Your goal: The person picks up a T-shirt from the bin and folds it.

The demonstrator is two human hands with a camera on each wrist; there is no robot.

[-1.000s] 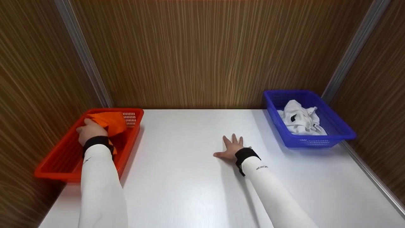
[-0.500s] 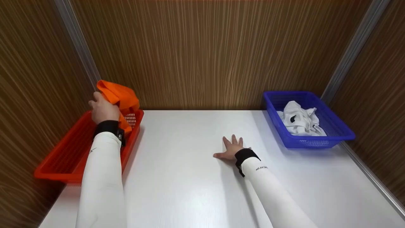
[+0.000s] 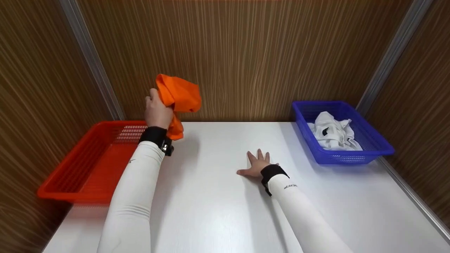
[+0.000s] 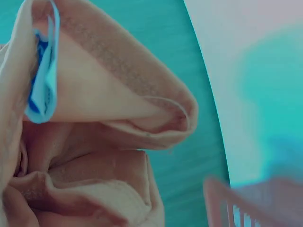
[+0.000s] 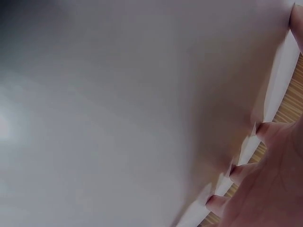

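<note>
My left hand (image 3: 158,110) grips a bunched orange cloth garment (image 3: 182,96), raised above the table just past the right side of the red basket (image 3: 88,195). Close up in the left wrist view, the cloth (image 4: 118,71) shows a stitched hem and a small blue label (image 4: 45,80); colours there look shifted, and the fingers are hidden behind the fabric. My right hand (image 3: 258,166) rests on the white table (image 3: 211,200) with its fingers spread, holding nothing. In the right wrist view its fingertips (image 5: 239,171) touch the tabletop.
A blue basket (image 3: 351,158) stands at the back right with crumpled white cloth (image 3: 334,131) in it, a dark mark on the cloth. Wood-grain panels (image 3: 225,59) rise behind the table and on both sides.
The left hand has lifted the orange garment out of the red basket and carried it up and to the right. The right hand has stayed in place.
</note>
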